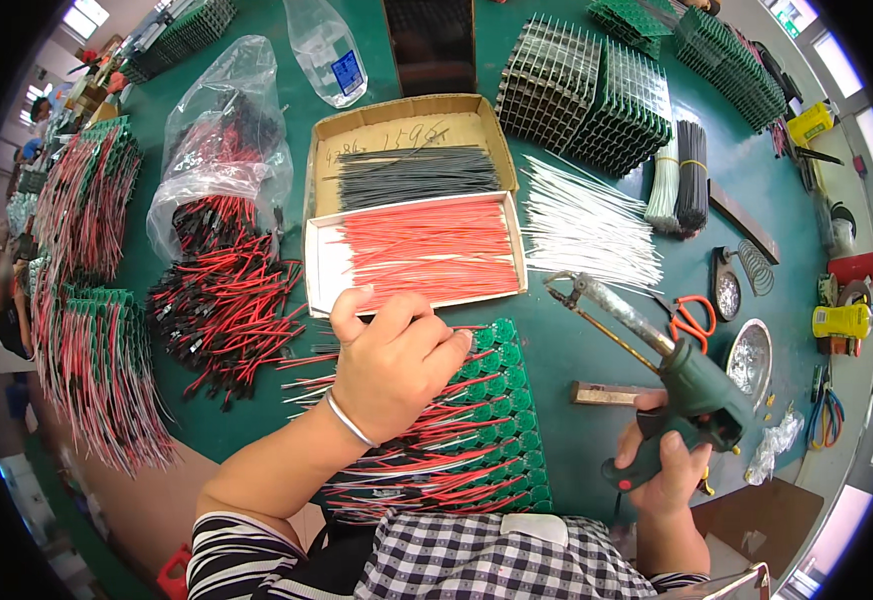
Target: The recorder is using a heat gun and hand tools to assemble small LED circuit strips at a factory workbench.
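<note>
Head view shows the left hand above the far left part of a panel of green circuit boards, which lies on the green table near the person, with many red, black and white wires stretching from it toward the left. The fingers of this hand are bent, and the tips at its right side come together at the panel's far edge, where the end of a red wire shows just beside them; whether they pinch this wire I cannot tell, because the hand covers the place. The right hand is closed around the handle of a green soldering gun, which is raised to the right of the panel, its metal tip pointing far and left, apart from the boards. Just beyond the left hand is a white tray of loose red wires, and farther a brown box with black wires. White wires lie to the right of them, and red-and-black leads spread at the left, partly inside a clear bag.
</note>
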`<state>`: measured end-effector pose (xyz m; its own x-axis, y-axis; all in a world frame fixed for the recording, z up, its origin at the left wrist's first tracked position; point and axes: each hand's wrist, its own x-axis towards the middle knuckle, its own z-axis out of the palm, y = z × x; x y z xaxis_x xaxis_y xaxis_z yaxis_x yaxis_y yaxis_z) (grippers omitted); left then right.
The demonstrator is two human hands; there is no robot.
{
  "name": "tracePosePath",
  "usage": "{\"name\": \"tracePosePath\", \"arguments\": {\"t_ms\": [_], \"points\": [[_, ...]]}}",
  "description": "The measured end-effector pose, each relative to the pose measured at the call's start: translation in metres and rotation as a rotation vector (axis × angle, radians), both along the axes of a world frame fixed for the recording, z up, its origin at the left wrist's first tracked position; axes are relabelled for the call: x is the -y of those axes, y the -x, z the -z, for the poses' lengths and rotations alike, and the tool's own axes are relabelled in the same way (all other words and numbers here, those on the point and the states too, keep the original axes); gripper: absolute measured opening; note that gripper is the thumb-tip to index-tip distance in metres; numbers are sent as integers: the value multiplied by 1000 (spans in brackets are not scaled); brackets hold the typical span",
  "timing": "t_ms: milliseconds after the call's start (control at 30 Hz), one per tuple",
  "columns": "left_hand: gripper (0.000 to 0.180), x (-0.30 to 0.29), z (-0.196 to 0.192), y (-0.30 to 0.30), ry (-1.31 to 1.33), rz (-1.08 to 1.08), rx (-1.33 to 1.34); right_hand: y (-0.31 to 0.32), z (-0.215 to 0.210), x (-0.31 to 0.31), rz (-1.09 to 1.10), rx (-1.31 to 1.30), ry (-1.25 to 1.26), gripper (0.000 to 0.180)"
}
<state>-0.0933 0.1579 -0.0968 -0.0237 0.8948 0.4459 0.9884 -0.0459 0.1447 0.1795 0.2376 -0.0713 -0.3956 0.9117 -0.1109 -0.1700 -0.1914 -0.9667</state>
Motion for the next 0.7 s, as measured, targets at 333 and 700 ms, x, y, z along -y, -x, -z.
{"name": "tracePosePath", "arguments": {"t_ms": [333,700], "points": [[9,5,2,3,-27,-17,35,-12,4,24,-312,331,-84,43],[9,3,1,-2,-26,-37,10,-28,4,19,-363,584,-456,21]]}}
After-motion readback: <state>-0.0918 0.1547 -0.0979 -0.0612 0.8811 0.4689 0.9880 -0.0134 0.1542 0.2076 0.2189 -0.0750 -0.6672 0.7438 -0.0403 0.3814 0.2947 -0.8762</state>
